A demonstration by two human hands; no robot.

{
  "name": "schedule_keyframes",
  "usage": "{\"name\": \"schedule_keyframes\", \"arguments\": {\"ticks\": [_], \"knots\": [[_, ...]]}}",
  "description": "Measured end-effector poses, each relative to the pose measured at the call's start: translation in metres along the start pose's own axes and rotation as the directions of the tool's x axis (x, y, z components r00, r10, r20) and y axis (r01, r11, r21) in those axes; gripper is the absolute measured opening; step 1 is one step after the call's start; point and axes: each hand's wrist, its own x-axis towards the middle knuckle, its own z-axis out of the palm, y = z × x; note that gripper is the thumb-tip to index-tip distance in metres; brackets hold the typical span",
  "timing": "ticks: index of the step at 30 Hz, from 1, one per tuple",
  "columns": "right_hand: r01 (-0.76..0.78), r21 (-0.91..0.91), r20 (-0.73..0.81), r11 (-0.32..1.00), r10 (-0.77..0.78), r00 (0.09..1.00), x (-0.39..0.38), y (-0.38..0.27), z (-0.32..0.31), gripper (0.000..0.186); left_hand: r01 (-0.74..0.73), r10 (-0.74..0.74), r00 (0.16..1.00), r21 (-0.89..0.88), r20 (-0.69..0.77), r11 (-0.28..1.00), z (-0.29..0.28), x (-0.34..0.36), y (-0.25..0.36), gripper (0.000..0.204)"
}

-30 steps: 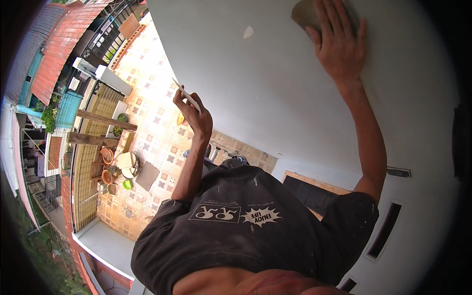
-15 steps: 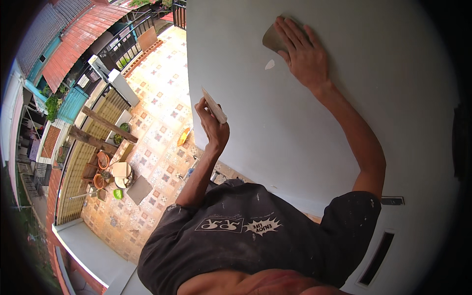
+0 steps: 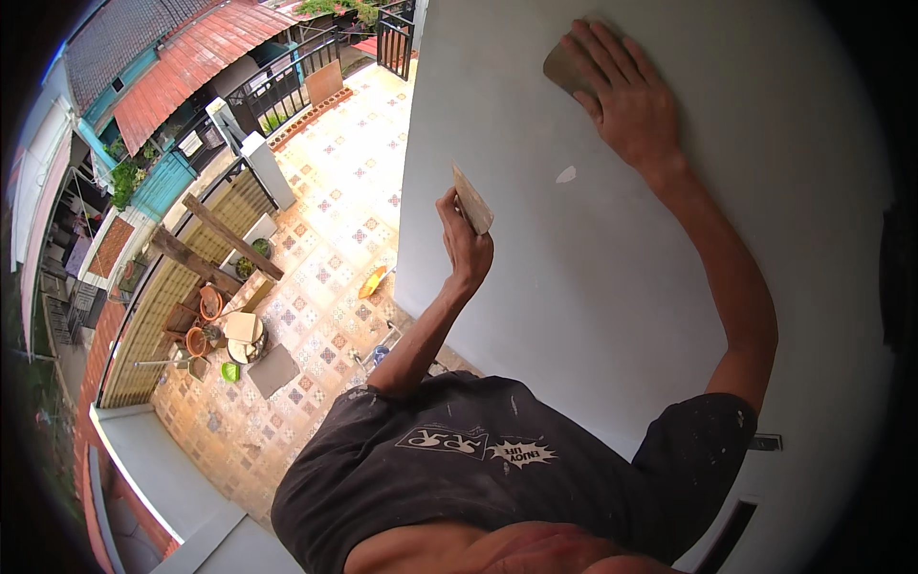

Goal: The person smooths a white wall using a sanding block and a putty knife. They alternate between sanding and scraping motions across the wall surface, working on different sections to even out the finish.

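My right hand (image 3: 636, 113) lies with its fingers stretched out over a brown piece of sandpaper (image 3: 564, 75), pressing it to the grey wall (image 3: 535, 277). Only the sandpaper's left part shows past the fingers. Below it, a small white patch (image 3: 566, 175) marks the wall. My left hand (image 3: 467, 251) is raised in front of the wall's left edge, its fingers closed round a flat, whitish scraper (image 3: 473, 201). That tool is seen nearly edge-on and tapers to a point at the top.
Left of the wall lies a patterned tile floor (image 3: 330, 239). On it are a yellow object (image 3: 373, 281), a grey mat (image 3: 274, 371), a green container (image 3: 229, 371) and terracotta pots (image 3: 197, 341). A black slot (image 3: 732, 536) opens in the wall at lower right.
My right hand and the sandpaper have slid farther up the wall, away from the white patch. The whole view has shifted; my left hand still grips the scraper.
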Motion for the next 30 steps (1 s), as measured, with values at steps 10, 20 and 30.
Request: {"name": "schedule_keyframes", "arguments": {"ticks": [10, 20, 30], "knots": [[0.102, 0.000, -0.072, 0.995, -0.102, 0.992, 0.033, -0.053, 0.034, 0.063, 0.097, -0.096, 0.992, 0.007, -0.076, 0.995, 0.016, 0.031, -0.006, 0.055], [-0.118, 0.043, -0.334, 0.992, 0.126, 0.934, 0.134, 0.022, 0.025, 0.058, 0.059, -0.058, 0.991, 0.005, -0.119, 0.998, 0.016, 0.047, -0.011, 0.055], [0.206, 0.071, -0.029, 0.976, -0.204, 0.979, 0.112, -0.058, 0.049, 0.065, 0.141, -0.147, 0.980, -0.054, -0.135, 0.989, 0.002, 0.070, -0.018, 0.048]]}}
